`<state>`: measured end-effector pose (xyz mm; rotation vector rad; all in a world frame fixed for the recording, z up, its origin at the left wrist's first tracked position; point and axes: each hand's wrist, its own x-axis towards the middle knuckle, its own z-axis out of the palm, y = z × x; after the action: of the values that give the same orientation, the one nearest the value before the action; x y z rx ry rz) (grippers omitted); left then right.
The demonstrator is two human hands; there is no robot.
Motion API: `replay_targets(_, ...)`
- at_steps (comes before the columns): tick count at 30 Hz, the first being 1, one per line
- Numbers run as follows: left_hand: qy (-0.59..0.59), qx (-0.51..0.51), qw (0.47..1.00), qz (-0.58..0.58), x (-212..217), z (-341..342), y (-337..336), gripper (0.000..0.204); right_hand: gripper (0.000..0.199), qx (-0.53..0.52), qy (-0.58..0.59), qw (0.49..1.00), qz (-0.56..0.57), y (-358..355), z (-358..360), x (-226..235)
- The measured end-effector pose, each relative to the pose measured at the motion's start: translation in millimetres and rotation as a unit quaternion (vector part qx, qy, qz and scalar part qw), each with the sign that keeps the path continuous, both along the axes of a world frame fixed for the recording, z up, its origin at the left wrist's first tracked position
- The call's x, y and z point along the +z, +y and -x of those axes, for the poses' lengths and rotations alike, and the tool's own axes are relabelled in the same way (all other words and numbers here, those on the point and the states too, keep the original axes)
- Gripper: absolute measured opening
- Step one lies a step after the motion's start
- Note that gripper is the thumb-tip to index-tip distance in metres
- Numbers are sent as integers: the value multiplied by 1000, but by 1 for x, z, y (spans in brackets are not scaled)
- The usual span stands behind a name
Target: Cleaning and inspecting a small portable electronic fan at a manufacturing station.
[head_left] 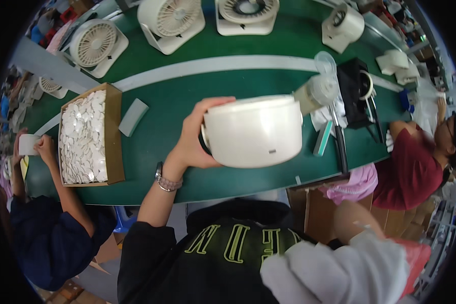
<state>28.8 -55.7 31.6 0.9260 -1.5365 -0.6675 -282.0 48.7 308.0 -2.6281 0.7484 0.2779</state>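
Observation:
My left hand (190,134) grips a glossy white, rounded plastic housing (253,134) by its left side, above the green worktable (162,101). The thumb is under its edge and the fingers go round behind. A small dark slot shows low on the side facing me. At the lower right a bare arm (357,220) with a light grey sleeve is beside a cardboard box (324,207). My right hand does not show. Just past the housing's right side stands a clear plastic jar (321,91).
An open carton of white discs (83,137) and a pale block (134,117) are left. White fans (172,20) line the far side. Right are a black bag (353,91), a black-handled tool (341,149) and a green-white box (323,138). Co-workers sit on both sides.

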Motion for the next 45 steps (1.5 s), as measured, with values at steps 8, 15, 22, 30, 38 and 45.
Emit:
replay_targets(8, -115, 25, 991, -68, -5, 2, 2, 84, 24, -1, -211, 941, 265, -126, -157, -156)
replay_targets(15, 132, -77, 981, -117, -1, 9, -8, 92, 48, -594, -623, 486, -150, -134, -93, -250)
replay_targets(22, 84, -68, 987, -116, -4, 13, -15, 77, 42, -413, -498, 761, -49, -134, -110, -211)
replay_targets(30, 266, -113, 942, -167, 2, 26, -3, 59, 55, -40, -212, 959, 181, -107, -201, -181)
replay_targets(38, 168, -117, 972, -112, 5, 9, -15, 44, 38, 247, -109, 940, 207, -77, -96, -231)
replay_targets(45, 126, -125, 975, -136, 23, 10, -10, 55, 37, -8, -284, 957, -61, -93, -24, -222)
